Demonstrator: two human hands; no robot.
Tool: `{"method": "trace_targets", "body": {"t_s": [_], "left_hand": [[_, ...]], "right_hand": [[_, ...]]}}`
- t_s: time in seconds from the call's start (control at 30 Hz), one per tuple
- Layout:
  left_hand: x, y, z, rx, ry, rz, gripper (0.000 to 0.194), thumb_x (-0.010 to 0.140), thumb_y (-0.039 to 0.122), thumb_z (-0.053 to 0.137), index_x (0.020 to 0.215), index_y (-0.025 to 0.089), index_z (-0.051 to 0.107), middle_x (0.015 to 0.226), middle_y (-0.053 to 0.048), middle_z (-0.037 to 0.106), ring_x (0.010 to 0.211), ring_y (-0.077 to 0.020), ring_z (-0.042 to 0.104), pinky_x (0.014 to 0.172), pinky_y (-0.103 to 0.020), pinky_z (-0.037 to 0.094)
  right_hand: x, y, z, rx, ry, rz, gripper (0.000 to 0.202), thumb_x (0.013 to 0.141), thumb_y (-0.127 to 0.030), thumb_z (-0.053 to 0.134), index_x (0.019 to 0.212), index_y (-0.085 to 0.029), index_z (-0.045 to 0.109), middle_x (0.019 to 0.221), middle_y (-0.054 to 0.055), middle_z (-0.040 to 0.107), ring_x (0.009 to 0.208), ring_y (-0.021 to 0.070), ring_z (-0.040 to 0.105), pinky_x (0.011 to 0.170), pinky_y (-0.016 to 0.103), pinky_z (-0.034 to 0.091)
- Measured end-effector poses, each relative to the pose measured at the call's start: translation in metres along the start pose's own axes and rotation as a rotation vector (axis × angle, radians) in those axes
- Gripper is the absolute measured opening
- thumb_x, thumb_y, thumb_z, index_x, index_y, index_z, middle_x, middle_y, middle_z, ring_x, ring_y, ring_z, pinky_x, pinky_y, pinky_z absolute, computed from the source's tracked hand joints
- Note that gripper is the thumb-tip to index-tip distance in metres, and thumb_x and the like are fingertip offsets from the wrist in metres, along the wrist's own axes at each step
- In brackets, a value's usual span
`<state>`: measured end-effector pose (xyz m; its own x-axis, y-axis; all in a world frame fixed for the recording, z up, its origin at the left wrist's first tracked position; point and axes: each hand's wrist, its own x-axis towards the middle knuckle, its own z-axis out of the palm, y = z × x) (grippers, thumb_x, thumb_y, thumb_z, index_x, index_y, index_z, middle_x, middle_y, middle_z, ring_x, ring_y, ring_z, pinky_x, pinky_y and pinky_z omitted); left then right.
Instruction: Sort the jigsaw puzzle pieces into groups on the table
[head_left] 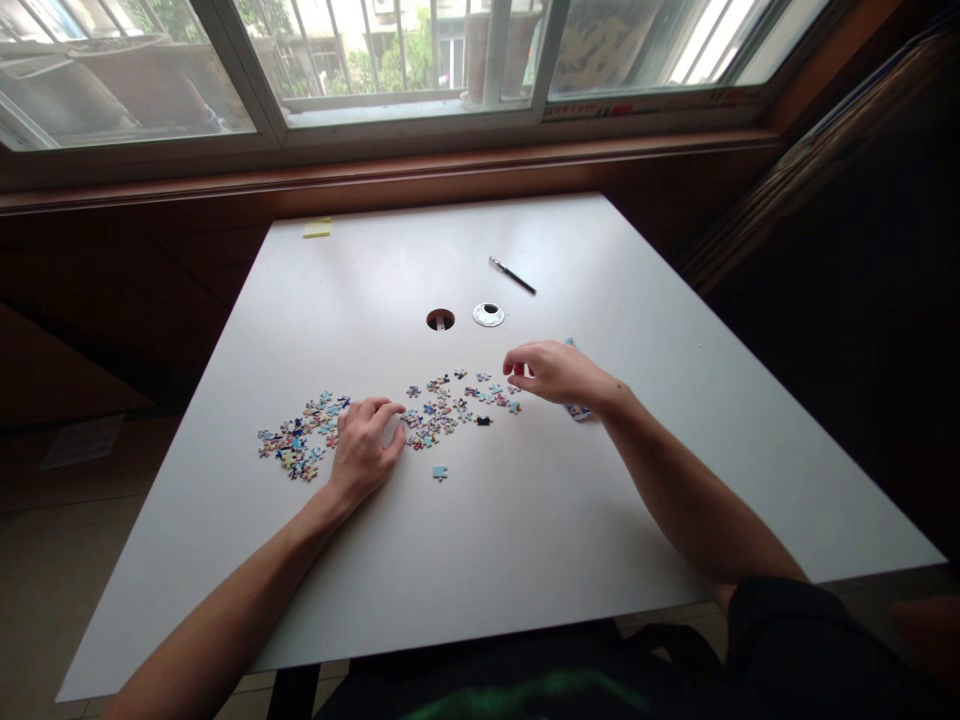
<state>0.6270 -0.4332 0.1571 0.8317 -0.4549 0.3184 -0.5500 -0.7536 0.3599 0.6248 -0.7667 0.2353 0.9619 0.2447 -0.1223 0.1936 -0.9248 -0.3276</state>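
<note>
Small jigsaw pieces lie scattered on the white table (465, 570), in a left pile (296, 440) and a middle spread (439, 412). Between them rests my left hand (365, 447), fingers curled and closed near the edge of the middle spread; what they hold, if anything, is too small to tell. My right hand (551, 372) hovers at the right end of the spread, thumb and forefinger bent toward each other with a gap. A flat blue patterned item (577, 411) is partly hidden under my right hand. One light blue piece (440, 472) sits alone nearer to me.
Behind the pieces are a round hole (440, 320) in the tabletop, a silver ring-shaped cover (489, 315) and a black pen (513, 275). A yellow sticky note (317, 228) lies at the far left corner. A window stands beyond the table.
</note>
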Motion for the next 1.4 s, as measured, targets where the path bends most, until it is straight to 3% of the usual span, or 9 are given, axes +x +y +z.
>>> {"method": "trace_targets", "body": {"t_s": [0.53,0.77,1.4], "left_hand": [[0.0003,0.0005,-0.0007,0.011,-0.022,0.018,0.020,0.093,0.025,0.060,0.108,0.028,0.073,0.113,-0.005,0.065,0.104,-0.0248,0.058,0.095,-0.043,0.038],[0.0006,0.0000,-0.0005,0.014,-0.027,0.008,0.042,0.092,0.024,0.058,0.134,0.026,0.058,0.118,-0.007,0.065,0.113,-0.0272,0.056,0.098,-0.043,0.038],[0.0007,-0.0006,-0.0008,0.011,-0.038,0.007,0.036,0.092,0.025,0.057,0.127,0.026,0.062,0.118,-0.008,0.064,0.113,-0.0275,0.056,0.101,-0.044,0.038]], "right_hand": [[-0.0008,-0.0030,-0.0018,-0.012,-0.018,0.014,0.015,0.089,-0.028,0.058,0.097,-0.024,0.070,0.097,0.002,0.072,0.085,0.0173,0.062,0.068,0.028,0.038],[-0.0004,-0.0019,-0.0008,-0.012,-0.021,0.012,0.016,0.089,-0.029,0.058,0.098,-0.025,0.070,0.097,0.002,0.072,0.085,0.0176,0.062,0.068,0.028,0.038],[-0.0007,-0.0025,-0.0013,-0.006,-0.032,0.006,0.017,0.089,-0.030,0.057,0.099,-0.025,0.070,0.097,0.002,0.072,0.085,0.0181,0.062,0.068,0.029,0.038]]}}
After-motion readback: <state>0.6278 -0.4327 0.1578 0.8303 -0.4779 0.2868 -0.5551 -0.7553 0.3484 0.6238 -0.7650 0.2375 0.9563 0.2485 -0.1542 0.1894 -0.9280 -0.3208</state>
